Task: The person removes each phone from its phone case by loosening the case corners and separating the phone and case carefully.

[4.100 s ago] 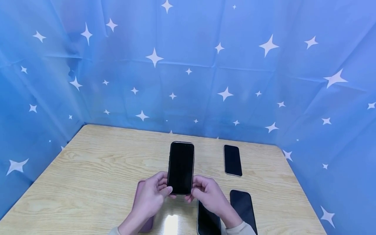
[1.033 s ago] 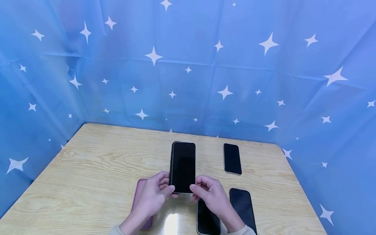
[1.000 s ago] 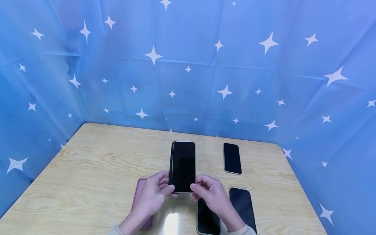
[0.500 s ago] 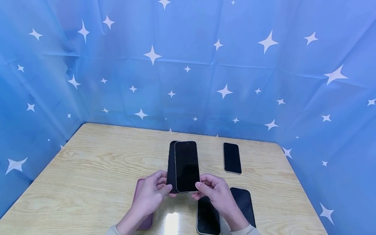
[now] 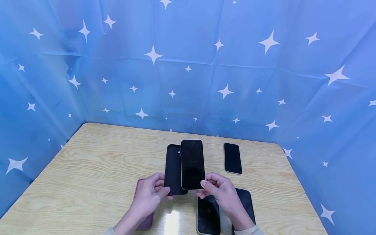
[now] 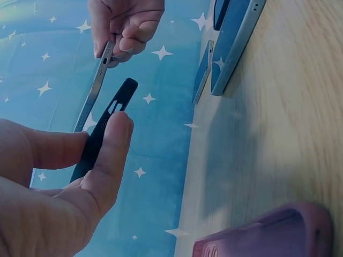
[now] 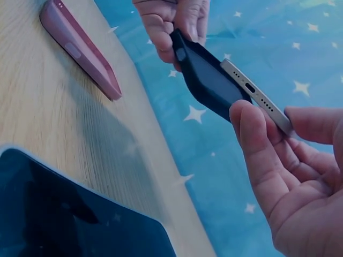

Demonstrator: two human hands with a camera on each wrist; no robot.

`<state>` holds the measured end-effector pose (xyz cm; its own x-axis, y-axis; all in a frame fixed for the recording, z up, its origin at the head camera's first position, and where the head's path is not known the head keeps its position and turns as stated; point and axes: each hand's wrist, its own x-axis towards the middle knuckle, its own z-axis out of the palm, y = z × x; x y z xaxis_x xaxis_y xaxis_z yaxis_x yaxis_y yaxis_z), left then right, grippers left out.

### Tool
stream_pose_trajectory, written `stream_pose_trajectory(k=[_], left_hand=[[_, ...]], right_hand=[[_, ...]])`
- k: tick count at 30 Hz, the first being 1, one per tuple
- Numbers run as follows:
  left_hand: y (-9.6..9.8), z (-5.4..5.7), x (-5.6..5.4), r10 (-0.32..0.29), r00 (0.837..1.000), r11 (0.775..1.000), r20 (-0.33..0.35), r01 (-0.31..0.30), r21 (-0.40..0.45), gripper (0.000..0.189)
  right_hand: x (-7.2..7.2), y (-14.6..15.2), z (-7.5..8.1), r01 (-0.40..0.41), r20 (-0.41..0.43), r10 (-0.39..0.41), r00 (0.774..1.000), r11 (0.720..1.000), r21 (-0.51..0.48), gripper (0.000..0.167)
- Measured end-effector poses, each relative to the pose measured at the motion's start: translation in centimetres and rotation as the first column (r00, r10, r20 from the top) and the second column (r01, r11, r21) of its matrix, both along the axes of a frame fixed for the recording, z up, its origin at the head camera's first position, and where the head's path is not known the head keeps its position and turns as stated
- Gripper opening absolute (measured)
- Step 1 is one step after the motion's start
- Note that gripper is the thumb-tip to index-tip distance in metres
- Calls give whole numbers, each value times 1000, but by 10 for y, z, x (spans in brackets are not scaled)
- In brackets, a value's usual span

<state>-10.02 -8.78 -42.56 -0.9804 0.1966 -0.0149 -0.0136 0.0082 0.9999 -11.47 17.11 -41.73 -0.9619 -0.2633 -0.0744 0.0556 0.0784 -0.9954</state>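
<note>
My left hand (image 5: pixel 151 195) pinches a black phone case (image 5: pixel 173 173) by its lower left corner, thumb on the inside. My right hand (image 5: pixel 220 192) grips a smartphone (image 5: pixel 192 164) with a dark screen by its lower right corner. The phone is out of the case and overlaps its right side in the head view. Both are held above the table. In the right wrist view the phone's silver bottom edge (image 7: pixel 257 93) with its charging port lies close beside the black case (image 7: pixel 209 80); whether they touch I cannot tell.
A pink phone case (image 5: pixel 145 222) lies under my left forearm, partly hidden. Two dark-screened phones, a nearer phone (image 5: pixel 208 217) and another phone (image 5: pixel 246 204), lie by my right forearm. A further phone (image 5: pixel 232 158) lies towards the back right of the wooden table (image 5: pixel 117 156).
The phone sat over the case at first. It has slid out to the right with my right hand, while my left hand keeps the case, now tilted and uncovered on its left side.
</note>
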Motion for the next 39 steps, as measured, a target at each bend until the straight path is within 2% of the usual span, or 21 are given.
stream_pose_trajectory(k=[14,18,24,28,35,39], left_hand=[[-11,-9,7,-71,997,997,-9,71,-2,25],[-13,-12,11,-85,996,996,9,85,-18,25],[-15,-17,16,-101,993,995,54,102,-14,30],[-17,-21,19,-102,992,994,74,103,-19,35],[-21,-24,23,-116,989,991,96,121,-51,39],[-21,-25,24,-123,987,991,107,129,-48,41]], right_hand=[[0,9,-2,22,-18,-22,1000,1000,-6,24],[0,11,-2,11,-48,-11,999,1000,-10,26],[-1,14,-1,65,3,-65,998,998,20,23],[-2,17,-2,74,-7,-74,997,997,36,23],[-5,22,-1,114,23,-115,993,992,47,23],[-8,27,-2,118,7,-118,993,991,55,23]])
